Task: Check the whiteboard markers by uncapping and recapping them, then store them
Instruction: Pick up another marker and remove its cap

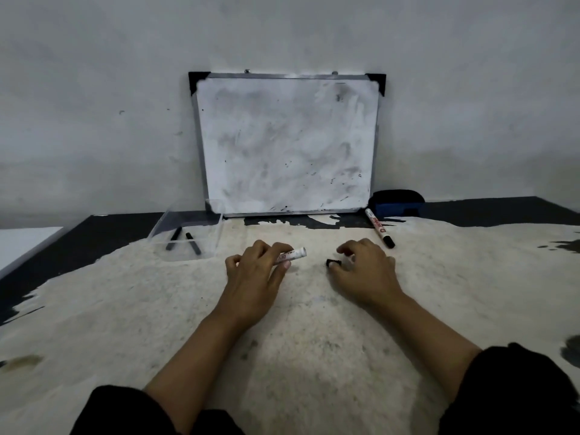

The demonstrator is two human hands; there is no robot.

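While the left hand [255, 271] grips the white marker [290, 255] barrel, the right hand [364, 266] pinches its black cap [332, 263]; 2 markers [183, 241] lie in the clear tray [216, 237] at 11 o'clock, already stored.

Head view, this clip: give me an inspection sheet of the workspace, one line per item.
Surface: dark table with a worn, pale patch over most of it.
Job's things: white marker in left hand; small black cap at right hand; capped marker lying free; two dark markers in clear tray.
Clutter: blue eraser.
Hands: left shut on marker; right curled at the cap.
Cables: nothing seen.
Surroundings: smudged whiteboard leaning on grey wall.
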